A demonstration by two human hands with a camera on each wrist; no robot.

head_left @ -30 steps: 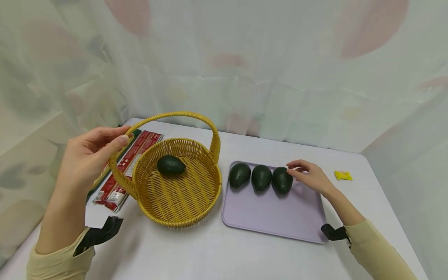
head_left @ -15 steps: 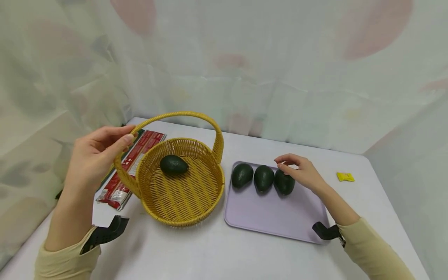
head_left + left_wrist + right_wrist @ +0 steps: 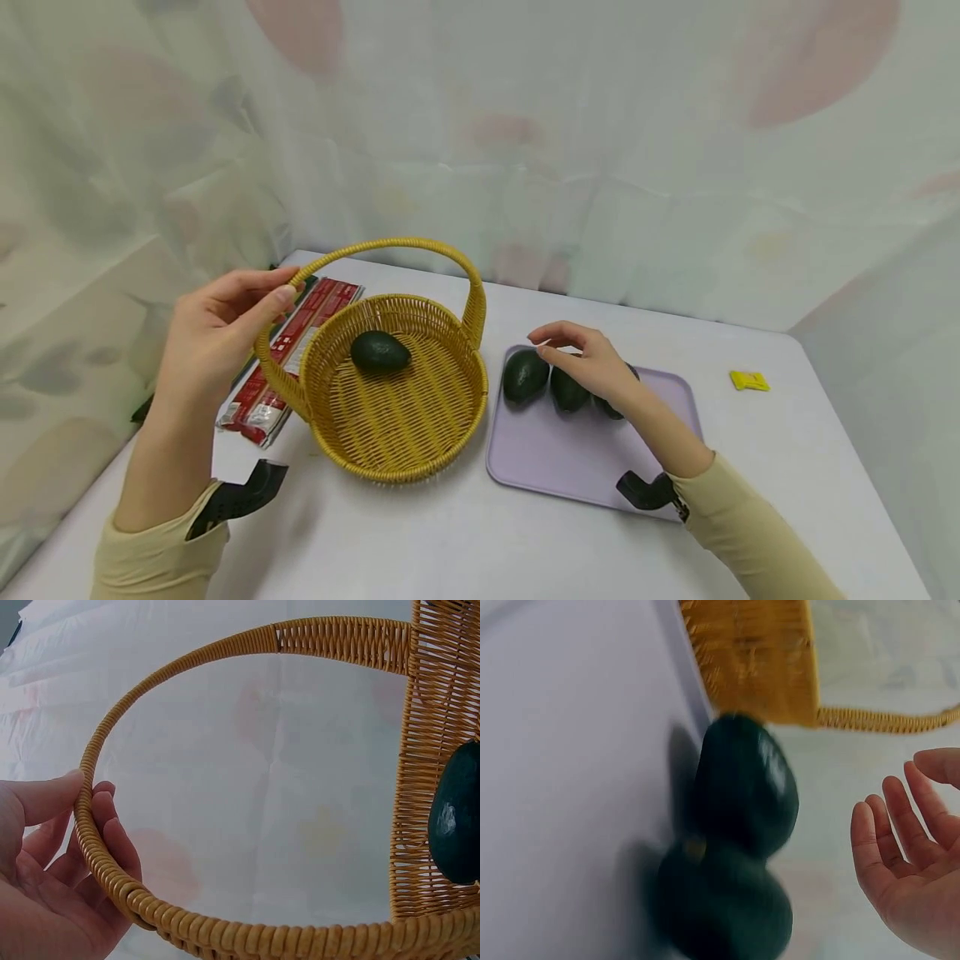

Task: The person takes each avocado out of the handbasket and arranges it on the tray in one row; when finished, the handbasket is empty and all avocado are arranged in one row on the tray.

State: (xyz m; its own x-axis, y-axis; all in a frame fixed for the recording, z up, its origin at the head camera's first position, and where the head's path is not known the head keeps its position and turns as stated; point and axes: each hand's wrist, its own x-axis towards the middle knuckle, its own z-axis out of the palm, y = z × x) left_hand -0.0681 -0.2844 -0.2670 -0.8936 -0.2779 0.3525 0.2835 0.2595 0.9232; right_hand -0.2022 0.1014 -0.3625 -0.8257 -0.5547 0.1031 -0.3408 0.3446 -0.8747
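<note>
Gripping the handle of the wicker basket (image 3: pixel 397 417), the left hand (image 3: pixel 217 333) steadied it, while the right hand (image 3: pixel 592 367) hovered, fingers relaxed, above the avocados (image 3: pixel 525 377) on the lilac tray (image 3: pixel 555 458).

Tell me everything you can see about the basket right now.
The basket is round, shallow, woven from yellow wicker-like strands, with one arched handle. It sits on the white table, left of the lilac tray. One dark avocado lies inside. The left hand pinches the handle near its left end.
</note>
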